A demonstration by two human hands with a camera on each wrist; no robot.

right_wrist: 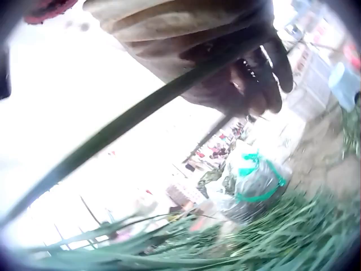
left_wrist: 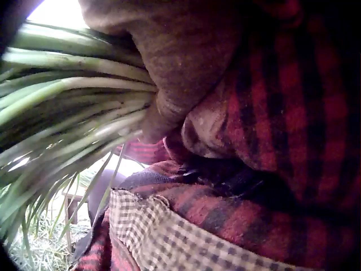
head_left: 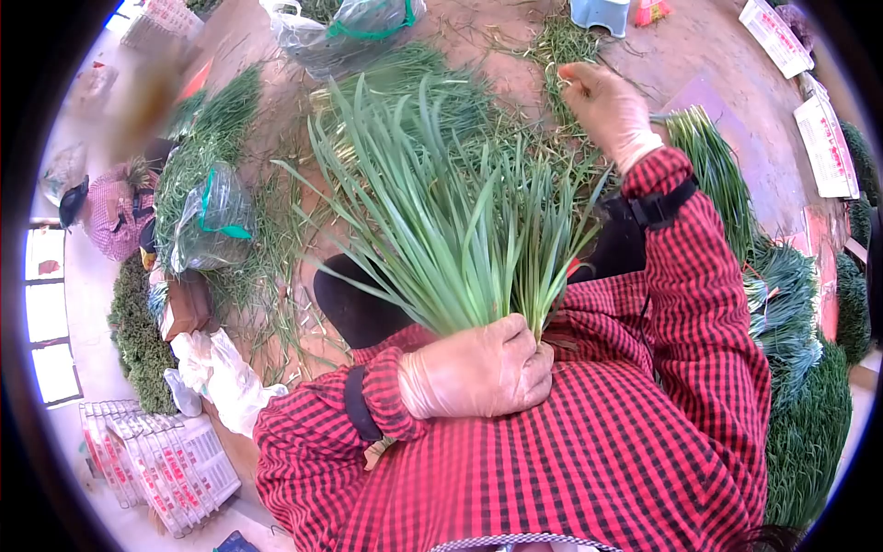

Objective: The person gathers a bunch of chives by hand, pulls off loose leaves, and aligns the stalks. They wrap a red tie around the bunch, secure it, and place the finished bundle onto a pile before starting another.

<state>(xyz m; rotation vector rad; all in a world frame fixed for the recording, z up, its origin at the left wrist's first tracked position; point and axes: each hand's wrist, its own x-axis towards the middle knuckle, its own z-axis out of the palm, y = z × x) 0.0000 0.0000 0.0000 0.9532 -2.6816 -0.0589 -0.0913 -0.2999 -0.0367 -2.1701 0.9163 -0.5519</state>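
Note:
Low against the checked shirt, the left hand [head_left: 478,368], gloved, grips the base of a fanned bunch of long green leaves [head_left: 460,239]. Pale stems [left_wrist: 124,84] run into that gloved hand [left_wrist: 180,62] in the left wrist view. The right hand [head_left: 609,112], also gloved, is raised beyond the bunch to the right, its fingers bent. In the right wrist view one long green leaf [right_wrist: 118,127] crosses to the fingers of the right hand [right_wrist: 220,62], which hold it; the exact contact is in shadow.
Piles of leaves [head_left: 409,87] and scattered trimmings lie on the floor ahead. A tied plastic bag [head_left: 213,221] stands left, near another person [head_left: 118,213]. Bundled greens [head_left: 713,170] are at the right, a blue stool [head_left: 600,13] at the top, white crates [head_left: 170,469] at lower left.

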